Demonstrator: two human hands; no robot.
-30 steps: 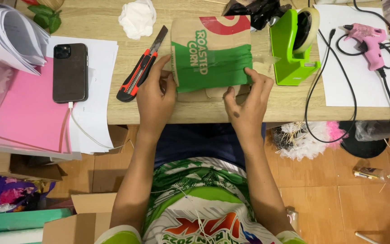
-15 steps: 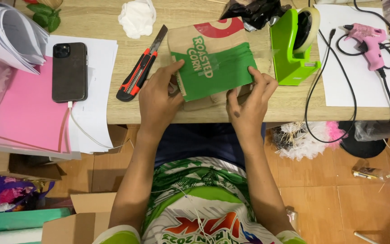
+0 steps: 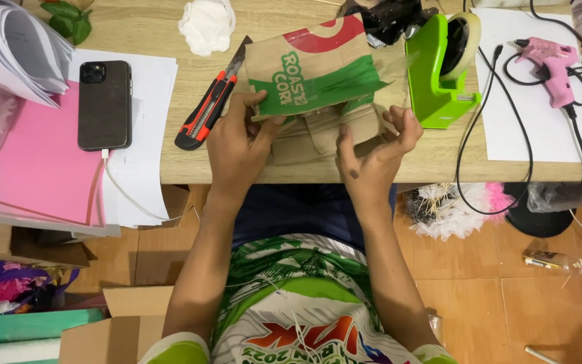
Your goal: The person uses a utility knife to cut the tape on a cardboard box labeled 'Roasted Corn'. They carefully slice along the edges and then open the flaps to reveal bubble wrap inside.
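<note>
**Between the two hands, a folded paper bag at the bench's near edge**

At the near edge of the bench (image 3: 136, 165), straight ahead of the person, a brown paper bag (image 3: 311, 67) with a green band and a red patch is held half-folded. Its printed panel tilts up and away, while the plain folded flaps below it lie flatter on the wood, close to the edge.

The left hand (image 3: 237, 145) grips the bag's near-left corner — thumb on the printed face, fingers curled beneath. The right hand (image 3: 375, 155) is partly closed at the bag's right side, its fingertips pressing on the plain brown folds; how firmly it pinches I cannot tell. Both hands touch the bag, one at each end, so neither is clearly nearer.

The bag's long axis runs left to right across the bench, rising slightly toward the far right, and the fold line lies along that same direction between the hands.

Just left of the bag lies a red-and-black utility knife (image 3: 210, 101), pointing far-right, near the left hand but not touching it. A green tape dispenser (image 3: 439, 74) stands just right of the bag — beyond it a pink glue gun (image 3: 550, 67) rests on white paper. A dark phone (image 3: 104, 104) lies well off to the left.
</note>
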